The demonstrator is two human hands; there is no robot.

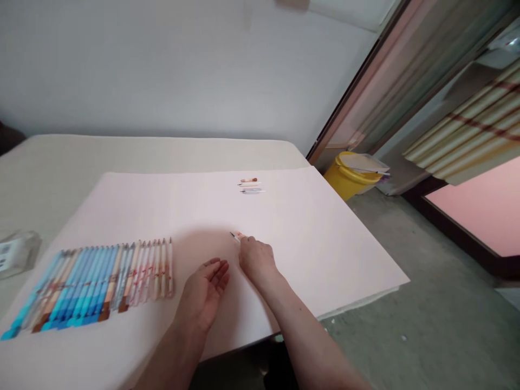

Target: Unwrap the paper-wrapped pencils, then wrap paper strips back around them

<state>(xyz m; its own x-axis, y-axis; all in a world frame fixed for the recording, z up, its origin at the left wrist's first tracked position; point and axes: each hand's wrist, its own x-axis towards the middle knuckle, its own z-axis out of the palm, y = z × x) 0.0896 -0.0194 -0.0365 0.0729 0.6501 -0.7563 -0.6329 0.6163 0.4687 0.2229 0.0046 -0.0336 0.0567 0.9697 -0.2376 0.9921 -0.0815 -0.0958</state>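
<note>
My right hand (255, 259) is closed around a small pen (236, 235) whose tip pokes out beyond the fingers, low over a large pale pink sheet (317, 227). Just left of it, my left hand (205, 292) rests on the sheet with its fingers stretched and palm turned inward, holding nothing. A row of several pens (97, 284), blue, brown and pinkish white, lies side by side on the sheet at the left. A few more small pens (251, 186) lie near the sheet's far edge.
The sheet covers a beige table (60, 162) against a white wall. A clear plastic box (16, 252) sits at the table's left edge. On the concrete floor at the right stands a yellow bucket (345, 179) by a doorway.
</note>
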